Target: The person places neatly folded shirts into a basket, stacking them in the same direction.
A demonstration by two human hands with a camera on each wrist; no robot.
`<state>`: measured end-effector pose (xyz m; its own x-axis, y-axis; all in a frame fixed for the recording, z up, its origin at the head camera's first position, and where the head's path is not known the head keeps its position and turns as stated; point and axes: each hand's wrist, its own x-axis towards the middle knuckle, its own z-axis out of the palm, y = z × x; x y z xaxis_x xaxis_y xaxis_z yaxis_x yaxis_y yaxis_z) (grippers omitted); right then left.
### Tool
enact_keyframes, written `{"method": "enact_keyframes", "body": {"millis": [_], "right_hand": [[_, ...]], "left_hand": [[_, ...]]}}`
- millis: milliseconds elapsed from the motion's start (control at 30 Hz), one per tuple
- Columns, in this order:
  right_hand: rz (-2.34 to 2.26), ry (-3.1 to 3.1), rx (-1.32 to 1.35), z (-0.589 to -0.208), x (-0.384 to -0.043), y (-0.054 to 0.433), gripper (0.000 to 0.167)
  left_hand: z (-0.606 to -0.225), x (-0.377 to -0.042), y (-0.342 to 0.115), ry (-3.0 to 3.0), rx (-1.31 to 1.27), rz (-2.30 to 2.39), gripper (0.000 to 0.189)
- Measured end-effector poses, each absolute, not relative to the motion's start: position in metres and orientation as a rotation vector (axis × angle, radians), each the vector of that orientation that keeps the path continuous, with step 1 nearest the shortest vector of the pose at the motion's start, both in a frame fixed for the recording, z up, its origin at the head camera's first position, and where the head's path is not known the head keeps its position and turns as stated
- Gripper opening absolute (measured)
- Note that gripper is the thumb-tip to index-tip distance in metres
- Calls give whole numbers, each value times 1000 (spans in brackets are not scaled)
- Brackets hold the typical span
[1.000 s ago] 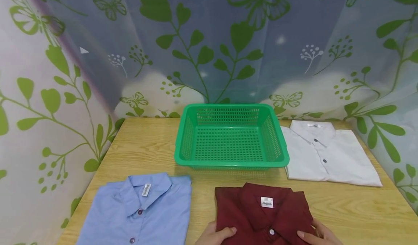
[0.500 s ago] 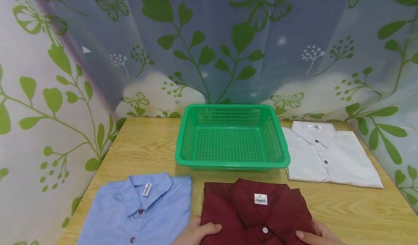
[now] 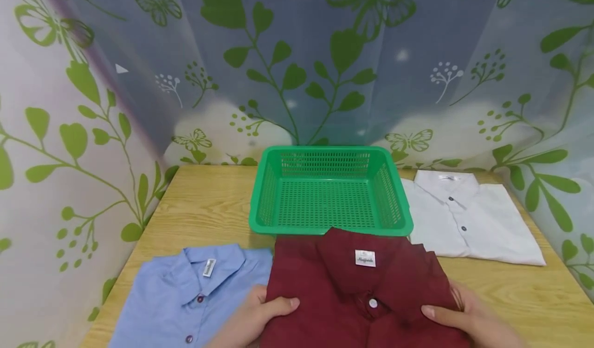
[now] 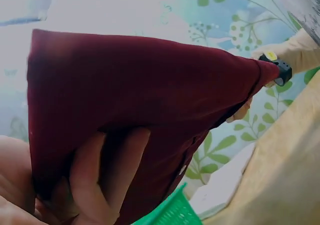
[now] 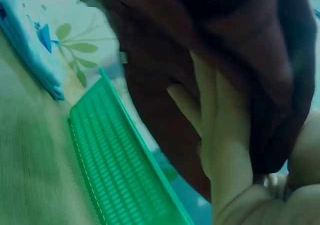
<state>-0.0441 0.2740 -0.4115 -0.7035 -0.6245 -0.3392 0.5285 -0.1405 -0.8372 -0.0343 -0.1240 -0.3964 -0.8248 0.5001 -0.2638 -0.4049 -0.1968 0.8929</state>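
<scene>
A folded maroon shirt [image 3: 343, 291], with a white neck label and a white button, is held up off the table between both hands. My left hand [image 3: 260, 312] grips its left edge, thumb on top and fingers tucked underneath, as the left wrist view shows. On the opposite edge my right hand [image 3: 468, 314] pinches the cloth the same way; its fingers [image 5: 225, 130] spread under the fabric in the right wrist view. The shirt's collar overlaps the front rim of a green plastic basket [image 3: 325, 203] in the head view. The basket's visible floor bears nothing.
A folded light blue shirt [image 3: 195, 291] lies at the front left of the wooden table [image 3: 209, 198]. To the right of the basket lies a folded white shirt [image 3: 473, 219]. A curtain [image 3: 297, 80] with green leaves and butterflies hangs behind and at the sides.
Both hands have raised the maroon shirt and moved it forward, toward the basket, with its left side drifting left. The basket and the other shirts stay in place.
</scene>
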Motion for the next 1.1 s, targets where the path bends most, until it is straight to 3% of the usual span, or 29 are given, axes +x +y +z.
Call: {"method": "enact_keyframes", "body": {"millis": [400,567,733,967,1100], "right_hand": [[-1989,1494,-289,-373,-88,265,34],[-1922,1648,-207,-353,-122,257,33],[-1858,1794,-146,-344,-157,248,44],[-1872,1798,-78,-348,-210,236,59],[-1864,1790,-76,-353,-238,230,54]], "left_hand": [[-352,-79,-125,1421,24,2120,11],[-353,-117,-123,1373,-3,2181,11],[-354,-151,-122,1430,-15,2200,14],[-356,-196,-123,1489,-152,2176,28],[-364,-221,-124,1546,-211,2153,30]]}}
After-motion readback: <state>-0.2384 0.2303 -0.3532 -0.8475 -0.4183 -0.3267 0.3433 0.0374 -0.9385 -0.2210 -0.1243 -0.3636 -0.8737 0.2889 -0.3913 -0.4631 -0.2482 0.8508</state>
